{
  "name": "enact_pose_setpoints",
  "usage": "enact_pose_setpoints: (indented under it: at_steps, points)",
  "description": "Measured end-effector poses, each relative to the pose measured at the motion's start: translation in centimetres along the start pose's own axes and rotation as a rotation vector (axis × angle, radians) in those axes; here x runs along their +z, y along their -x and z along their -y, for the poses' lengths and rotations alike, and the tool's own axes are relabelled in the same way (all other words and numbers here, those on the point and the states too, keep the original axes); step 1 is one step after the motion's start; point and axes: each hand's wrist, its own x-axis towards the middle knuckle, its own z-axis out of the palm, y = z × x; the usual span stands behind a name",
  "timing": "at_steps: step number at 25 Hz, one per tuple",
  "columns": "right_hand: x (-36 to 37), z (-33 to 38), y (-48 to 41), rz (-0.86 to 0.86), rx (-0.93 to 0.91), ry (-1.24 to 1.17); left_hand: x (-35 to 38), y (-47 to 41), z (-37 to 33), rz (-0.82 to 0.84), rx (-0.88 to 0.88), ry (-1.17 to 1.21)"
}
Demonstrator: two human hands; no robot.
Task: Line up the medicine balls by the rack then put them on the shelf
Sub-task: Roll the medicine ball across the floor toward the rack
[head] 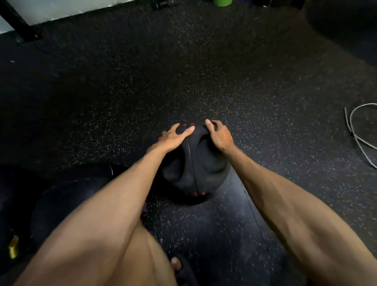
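Both hands, left (175, 137) and right (219, 134), grip the far top of the ball (193, 165), fingers curled on it.

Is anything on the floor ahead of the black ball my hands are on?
Nothing visible: the speckled rubber floor beyond the black stitched medicine ball is bare; a grey cable lies far right.

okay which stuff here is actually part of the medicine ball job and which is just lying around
Part of the job:
medicine ball
left hand and right hand, both on the ball
rack leg, probably

Lying about:
grey cable
green object
yellow item
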Motion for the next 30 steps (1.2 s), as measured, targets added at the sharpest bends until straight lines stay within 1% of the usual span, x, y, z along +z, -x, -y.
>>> enact_pose_setpoints:
  at_steps: [3, 6, 8, 10, 14, 17, 21, 23, 24, 26, 28, 30]
  points:
    - [1.0, 0.4, 4.1, -0.074, -0.137, 0.032, -2.0, -4.9, -2.8, -0.012, 0.01, 0.049]
    - [2.9, 1.2, 8.6, -0.08, -0.312, 0.316, -4.3, -7.1, -3.4, -0.119, -0.035, 0.029]
    - [3.5, 2.3, 7.4, -0.07, -0.354, 0.431, -5.3, -7.3, -2.4, -0.134, -0.038, 0.087]
    - [3.4, 4.1, 4.3, -0.041, -0.334, 0.45, -6.0, -7.2, -1.0, -0.117, -0.031, 0.178]
    - [3.2, 7.7, -2.0, -0.053, -0.235, 0.412, -6.6, -8.2, -0.7, -0.17, -0.01, 0.299]
    - [2.5, 11.1, -8.9, -0.026, -0.096, 0.367, -6.1, -9.6, -1.7, -0.275, 0.017, 0.291]
    - [1.7, 15.0, -18.3, 0.045, 0.149, 0.249, -4.9, -11.1, -1.9, -0.447, 0.16, 0.227]
    - [1.8, 16.1, -23.1, 0.1, 0.214, 0.212, -3.6, -11.6, -2.3, -0.503, 0.197, 0.2]
    - [2.0, 16.5, -25.2, 0.13, 0.201, 0.194, -3.4, -12.2, -2.6, -0.532, 0.187, 0.222]
    - [2.6, 17.6, -28.6, 0.186, 0.117, 0.159, -4.3, -14.3, -3.6, -0.573, 0.112, 0.313]
    - [3.1, 18.9, -30.8, 0.215, 0.002, 0.143, -6.5, -16.9, -4.8, -0.619, 0.021, 0.387]
    - [3.5, 20.0, -32.0, 0.222, -0.144, 0.133, -9.6, -19.5, -6.2, -0.612, -0.079, 0.476]
